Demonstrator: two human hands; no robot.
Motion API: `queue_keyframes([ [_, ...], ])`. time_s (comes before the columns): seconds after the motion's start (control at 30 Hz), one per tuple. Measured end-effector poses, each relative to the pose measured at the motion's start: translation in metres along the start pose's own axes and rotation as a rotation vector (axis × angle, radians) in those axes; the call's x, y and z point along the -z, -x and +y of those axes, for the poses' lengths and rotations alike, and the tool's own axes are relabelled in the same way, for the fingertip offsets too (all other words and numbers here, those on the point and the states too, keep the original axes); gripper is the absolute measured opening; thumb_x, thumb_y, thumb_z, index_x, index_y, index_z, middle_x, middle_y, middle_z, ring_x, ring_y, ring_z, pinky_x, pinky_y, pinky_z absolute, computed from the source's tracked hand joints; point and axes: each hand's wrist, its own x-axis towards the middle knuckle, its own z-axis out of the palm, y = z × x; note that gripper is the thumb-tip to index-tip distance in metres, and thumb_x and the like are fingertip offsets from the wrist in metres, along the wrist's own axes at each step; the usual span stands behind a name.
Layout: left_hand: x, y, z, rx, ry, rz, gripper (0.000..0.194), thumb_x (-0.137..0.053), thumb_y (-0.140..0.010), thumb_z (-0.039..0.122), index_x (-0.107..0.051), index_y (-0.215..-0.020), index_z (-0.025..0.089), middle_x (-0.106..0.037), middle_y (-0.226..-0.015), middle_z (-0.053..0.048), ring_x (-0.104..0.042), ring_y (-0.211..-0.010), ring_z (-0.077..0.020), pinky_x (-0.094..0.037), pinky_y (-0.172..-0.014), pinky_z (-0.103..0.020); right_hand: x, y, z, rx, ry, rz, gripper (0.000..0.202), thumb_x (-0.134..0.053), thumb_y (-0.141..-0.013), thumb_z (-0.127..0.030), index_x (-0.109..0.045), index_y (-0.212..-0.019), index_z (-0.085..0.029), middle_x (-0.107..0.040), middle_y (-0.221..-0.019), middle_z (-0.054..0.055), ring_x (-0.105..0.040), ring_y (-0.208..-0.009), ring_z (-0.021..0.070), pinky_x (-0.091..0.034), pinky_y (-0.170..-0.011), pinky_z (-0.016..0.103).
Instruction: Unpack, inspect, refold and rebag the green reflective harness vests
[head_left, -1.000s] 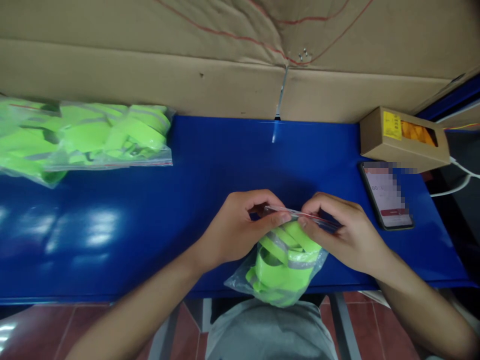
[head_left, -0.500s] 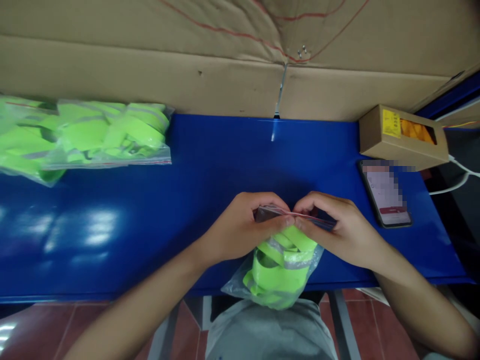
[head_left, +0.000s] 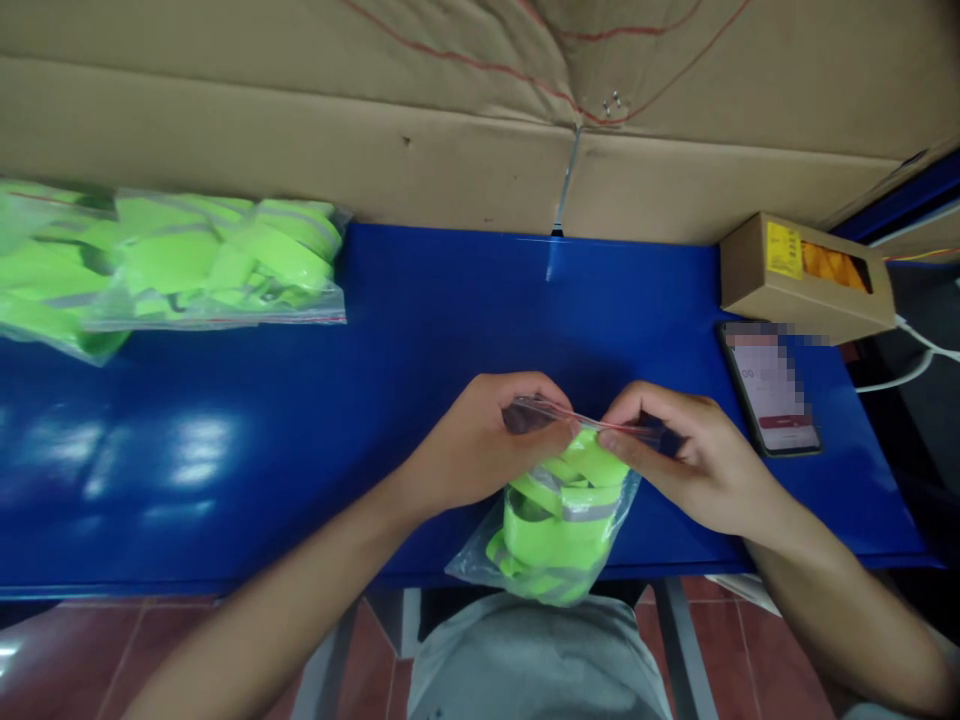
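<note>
A clear zip bag [head_left: 480, 560] hangs at the table's front edge, with a neon-green strap [head_left: 559, 540] with grey reflective stripes folded inside. My left hand [head_left: 491, 440] pinches the bag's red-lined top strip between thumb and fingers, left of its middle. On the other side, my right hand [head_left: 686, 455] pinches the same strip, thumb in front and index finger behind. A small gap parts the two thumbs. The bag's lower end hangs over the edge, close to my lap.
More zip bags of neon-green straps [head_left: 225, 260] lie at the back left against the cardboard wall [head_left: 300, 140]. A phone [head_left: 772, 390] lies at the right, before a small cardboard box [head_left: 806, 280] with orange contents. White cables [head_left: 911, 375] run beside the table's right edge.
My thumbs have moved apart along the strip, my right hand shifting slightly right. The bag's top edge shows more now. Both hands keep hold of it.
</note>
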Motion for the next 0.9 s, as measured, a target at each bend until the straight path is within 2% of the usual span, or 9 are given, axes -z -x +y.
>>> queue_keyframes([
  [0.1,0.001,0.000,0.000,0.028,0.008,0.006,0.017,-0.079,-0.083,0.032,-0.075,-0.086,0.016,-0.074,-0.076,-0.001,-0.066,-0.067,-0.0121,-0.048,-0.060,-0.019,-0.002,-0.001,0.002,0.021,0.000,0.033,0.011,-0.063,-0.100,-0.029,-0.069,-0.093,-0.022,-0.072,-0.086,0.001,-0.065,-0.075,0.0143,-0.051,-0.064,0.024],
  [0.23,0.006,0.004,0.005,-0.016,-0.070,0.050,0.014,-0.079,-0.085,0.032,-0.077,-0.085,0.018,-0.076,-0.078,-0.001,-0.069,-0.072,-0.0133,-0.050,-0.062,-0.019,0.004,-0.005,0.003,0.039,-0.011,-0.009,0.011,-0.062,-0.100,-0.031,-0.070,-0.100,-0.023,-0.074,-0.092,0.001,-0.067,-0.083,0.0156,-0.053,-0.075,0.026],
  [0.4,0.012,0.008,0.011,-0.082,-0.108,0.147,0.014,-0.079,-0.086,0.035,-0.078,-0.086,0.021,-0.075,-0.077,0.000,-0.069,-0.068,-0.0130,-0.049,-0.058,-0.019,0.012,-0.004,0.002,-0.001,-0.049,0.045,0.018,-0.062,-0.101,-0.038,-0.068,-0.092,-0.023,-0.069,-0.084,0.001,-0.063,-0.076,0.0149,-0.052,-0.069,0.025],
  [0.6,0.011,0.008,0.011,-0.103,-0.106,0.153,0.011,-0.079,-0.086,0.033,-0.079,-0.085,0.022,-0.075,-0.076,0.002,-0.068,-0.067,-0.0118,-0.048,-0.058,-0.018,0.008,0.000,0.001,-0.025,-0.087,0.093,0.020,-0.065,-0.100,-0.038,-0.067,-0.089,-0.022,-0.068,-0.082,0.001,-0.062,-0.073,0.0140,-0.048,-0.062,0.024],
  [0.8,0.014,0.010,0.014,-0.123,-0.092,0.174,0.010,-0.080,-0.085,0.031,-0.079,-0.084,0.022,-0.076,-0.079,0.001,-0.068,-0.069,-0.0116,-0.050,-0.059,-0.017,0.011,-0.002,0.000,-0.021,-0.104,0.064,0.015,-0.064,-0.100,-0.038,-0.070,-0.098,-0.024,-0.071,-0.089,0.001,-0.065,-0.080,0.0146,-0.052,-0.072,0.025],
  [0.9,0.016,0.010,0.015,-0.129,-0.073,0.210,0.013,-0.081,-0.084,0.033,-0.078,-0.084,0.021,-0.075,-0.077,0.000,-0.068,-0.066,-0.0121,-0.051,-0.059,-0.019,0.015,-0.003,0.001,-0.049,-0.125,0.083,0.017,-0.064,-0.100,-0.039,-0.069,-0.100,-0.023,-0.071,-0.089,0.001,-0.065,-0.079,0.0148,-0.052,-0.072,0.025],
])
